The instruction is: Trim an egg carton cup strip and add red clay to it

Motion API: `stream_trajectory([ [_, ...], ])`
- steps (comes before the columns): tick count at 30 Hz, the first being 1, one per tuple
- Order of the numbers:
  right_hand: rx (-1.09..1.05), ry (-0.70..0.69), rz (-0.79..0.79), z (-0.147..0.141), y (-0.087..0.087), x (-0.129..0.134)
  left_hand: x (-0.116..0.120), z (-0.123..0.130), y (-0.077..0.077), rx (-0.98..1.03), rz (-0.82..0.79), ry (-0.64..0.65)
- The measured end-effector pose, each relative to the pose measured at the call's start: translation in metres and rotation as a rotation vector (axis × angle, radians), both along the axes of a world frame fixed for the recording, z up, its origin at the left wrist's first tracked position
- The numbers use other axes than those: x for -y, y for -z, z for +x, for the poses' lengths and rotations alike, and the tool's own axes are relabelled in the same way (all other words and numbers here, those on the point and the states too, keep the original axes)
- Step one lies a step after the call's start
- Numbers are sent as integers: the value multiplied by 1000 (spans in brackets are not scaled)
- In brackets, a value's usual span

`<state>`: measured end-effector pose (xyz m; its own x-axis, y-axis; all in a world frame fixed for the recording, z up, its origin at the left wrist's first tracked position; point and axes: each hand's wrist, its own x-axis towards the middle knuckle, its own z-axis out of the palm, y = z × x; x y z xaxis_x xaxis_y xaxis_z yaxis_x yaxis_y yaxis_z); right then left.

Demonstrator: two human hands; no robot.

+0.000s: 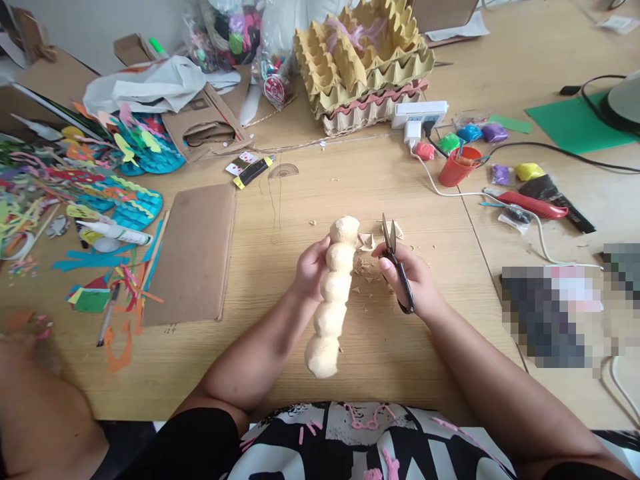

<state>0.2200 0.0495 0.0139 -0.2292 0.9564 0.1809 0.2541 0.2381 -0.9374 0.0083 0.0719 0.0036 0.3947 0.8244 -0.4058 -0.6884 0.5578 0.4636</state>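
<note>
My left hand (311, 267) is closed on a pale yellow egg-carton strip (336, 285), gripping its far left side. The strip is a row of several rounded cups with their domes facing up, slanting toward my body. In my right hand (413, 277) are black-handled scissors (395, 250), their blades pointing away from me and slightly parted. The blades are apart from the strip. Small torn carton scraps (367, 267) lie on the table between my hands.
Stacked egg trays (365, 60) stand at the back, beside a power strip (420, 113). A cardboard sheet (193, 250) lies left, near glue bottles (115, 232) and paper cuttings. An orange cup (457, 167) stands right. Another person's arm (45, 400) rests at the lower left.
</note>
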Motion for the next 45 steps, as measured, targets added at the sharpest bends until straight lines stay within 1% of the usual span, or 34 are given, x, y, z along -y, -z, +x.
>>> stream_trajectory([
  [2,118,33,86,3,1,-3,-2,-2,0,-5,-26,42],
  [6,419,133,353,7,7,-8,-3,-3,3,19,-75,77],
  [9,531,187,517,6,9,-8,-1,-3,5,36,-97,85],
  [11,570,208,565,5,9,-6,0,-2,5,39,-94,81],
  [16,622,212,580,1,8,-2,3,1,-1,26,-62,55],
  [18,626,211,575,1,9,-2,5,2,-3,19,-44,64],
  [20,631,225,581,1,10,-2,6,3,-3,21,-32,80],
  [25,666,252,661,2,11,-2,8,3,-4,25,-12,89],
  [29,721,260,656,3,11,-3,9,4,-4,2,7,98],
  [35,745,275,731,4,10,-3,9,5,-4,52,28,70],
  [39,775,289,708,3,9,-3,9,6,-4,37,52,78],
  [45,738,290,781,2,7,-3,9,4,3,27,127,116],
])
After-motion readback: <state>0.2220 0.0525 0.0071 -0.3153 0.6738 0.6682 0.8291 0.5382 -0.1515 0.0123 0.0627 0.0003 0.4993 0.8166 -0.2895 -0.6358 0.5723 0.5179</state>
